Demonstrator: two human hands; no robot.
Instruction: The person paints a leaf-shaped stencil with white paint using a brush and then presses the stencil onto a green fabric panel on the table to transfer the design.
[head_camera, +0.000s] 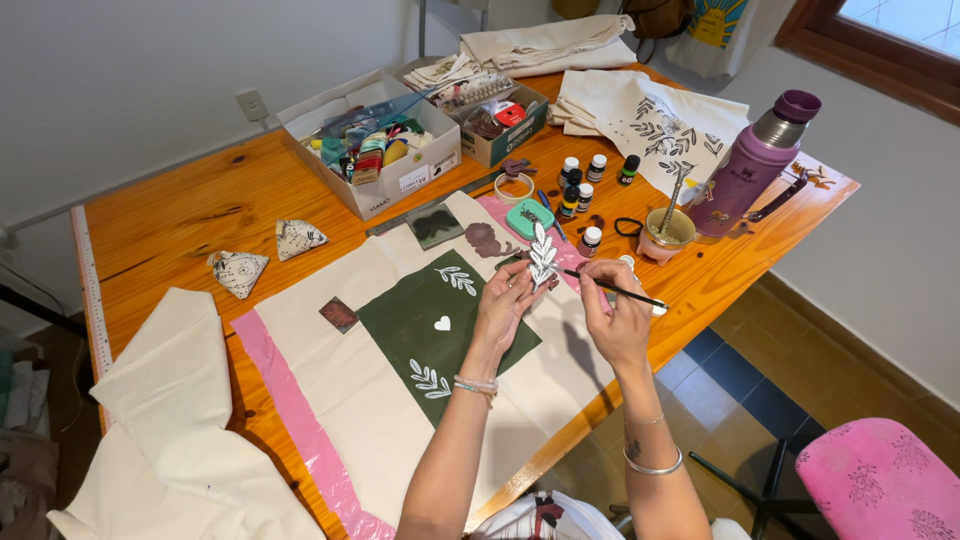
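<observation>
- The wooden surface (180, 215) carries a cream cloth (340, 390) with a dark green painted panel (420, 320) at its middle.
- Far right stands a purple thermos (750, 170); small paint bottles (585, 180) cluster left of it.
- The left hand (505, 300) grips a white leaf-shaped stamp (543, 255), upright above the panel's right edge.
- The right hand (615, 310), just right of the stamp, pinches a thin black brush (625, 293) whose tip meets the leaf.

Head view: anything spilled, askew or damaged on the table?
No spill or damage shows. The left hand holds a white-painted leaf; the right hand holds a thin brush. Paint bottles and the purple flask stand upright. The cream cloth lies at an angle to the table edge.
</observation>
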